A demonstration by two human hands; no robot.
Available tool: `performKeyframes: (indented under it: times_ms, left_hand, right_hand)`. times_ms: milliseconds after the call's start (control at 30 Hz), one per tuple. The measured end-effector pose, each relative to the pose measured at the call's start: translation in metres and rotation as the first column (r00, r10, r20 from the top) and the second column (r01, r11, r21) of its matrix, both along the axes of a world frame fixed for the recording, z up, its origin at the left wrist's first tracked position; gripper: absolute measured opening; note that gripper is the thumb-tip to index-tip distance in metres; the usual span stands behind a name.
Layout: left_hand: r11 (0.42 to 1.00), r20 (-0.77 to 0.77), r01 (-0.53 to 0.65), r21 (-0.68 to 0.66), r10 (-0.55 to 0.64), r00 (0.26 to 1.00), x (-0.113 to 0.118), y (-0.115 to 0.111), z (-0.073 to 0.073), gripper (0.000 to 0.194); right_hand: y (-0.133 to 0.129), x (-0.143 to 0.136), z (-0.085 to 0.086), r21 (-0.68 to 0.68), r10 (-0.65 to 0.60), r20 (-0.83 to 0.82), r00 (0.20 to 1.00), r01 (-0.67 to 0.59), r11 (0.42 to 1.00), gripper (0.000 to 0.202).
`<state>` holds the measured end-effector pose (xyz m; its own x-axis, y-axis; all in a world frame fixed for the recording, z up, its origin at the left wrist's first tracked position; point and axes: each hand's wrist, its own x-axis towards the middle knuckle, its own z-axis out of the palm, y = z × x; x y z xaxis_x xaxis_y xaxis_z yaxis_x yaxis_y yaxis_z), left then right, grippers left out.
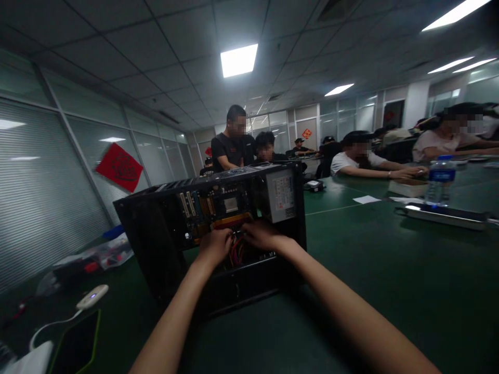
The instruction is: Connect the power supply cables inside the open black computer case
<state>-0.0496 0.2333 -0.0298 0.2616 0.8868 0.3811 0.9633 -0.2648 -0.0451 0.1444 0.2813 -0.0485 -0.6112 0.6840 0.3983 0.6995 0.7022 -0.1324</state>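
Observation:
A black computer case [156, 249] stands on the green table with its side open toward me. Inside it the motherboard [195, 208] shows pale and orange slots and a square processor socket [231, 204]. A power supply [281, 195] with a white label fills the upper right corner. My left hand [214, 245] reaches into the case, its fingers closed beside a bundle of coloured cables [236, 252]. On the other side of the cables, my right hand [262, 234] is bent inward with its fingers drawn together near the board's lower edge. What the fingertips hold is dark and hidden.
On the green table [374, 270] at left lie a phone [76, 340], a white device [92, 297] with a cable, and plastic bags [93, 262]. To the right are a water bottle [440, 179], a power strip [446, 215] and paper [366, 199]. Several people sit or stand beyond.

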Motion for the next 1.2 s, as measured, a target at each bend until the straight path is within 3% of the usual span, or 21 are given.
performKeyframes:
  times_ms: [200,333,433,500,567,633,700,800,1000,1200]
  left_hand:
    - [0.989,0.256,0.129,0.069,-0.143,0.956,-0.002,-0.016,0.000,0.025]
    - [0.984,0.303,0.177,0.005,-0.171,0.937,-0.009,-0.031,0.001,0.027]
    - [0.992,0.228,0.085,-0.098,-0.060,0.972,-0.021,-0.051,-0.002,0.031]
    - [0.982,0.161,-0.008,-0.186,0.038,0.986,-0.032,-0.066,-0.004,0.034]
    - [0.956,0.059,-0.111,-0.273,0.131,0.990,-0.044,-0.080,-0.006,0.040]
    - [0.912,-0.061,-0.218,-0.347,0.210,0.976,-0.054,-0.090,-0.008,0.045]
    - [0.877,-0.133,-0.291,-0.383,0.260,0.957,-0.057,-0.096,-0.007,0.046]
    - [0.873,-0.133,-0.309,-0.377,0.279,0.951,-0.055,-0.099,-0.005,0.044]
    - [0.898,-0.106,-0.286,-0.334,0.265,0.958,-0.038,-0.104,-0.004,0.042]
    - [0.928,-0.069,-0.203,-0.314,0.191,0.979,0.008,-0.107,-0.011,0.038]
  right_hand:
    - [-0.001,0.003,-0.008,-0.072,0.198,-0.112,0.974,-0.207,0.976,0.024]
    - [-0.008,0.005,-0.004,-0.090,0.209,-0.163,0.964,-0.225,0.970,0.028]
    - [-0.021,0.015,0.006,-0.155,0.171,-0.223,0.960,-0.208,0.966,0.035]
    - [-0.032,0.024,0.014,-0.292,0.203,-0.193,0.960,-0.254,0.922,0.044]
    - [-0.042,0.032,0.021,-0.471,0.252,-0.025,0.967,-0.234,0.851,0.061]
    - [-0.050,0.037,0.021,-0.539,0.252,0.213,0.944,-0.101,0.836,0.072]
    - [-0.055,0.038,0.017,-0.429,0.161,0.360,0.919,0.009,0.903,0.066]
    - [-0.060,0.037,0.009,-0.236,0.049,0.354,0.934,0.039,0.971,0.049]
    - [-0.058,0.050,0.010,-0.252,0.088,0.375,0.923,0.010,0.968,0.046]
    - [-0.052,0.103,0.007,-0.274,0.101,0.379,0.920,0.007,0.962,0.040]
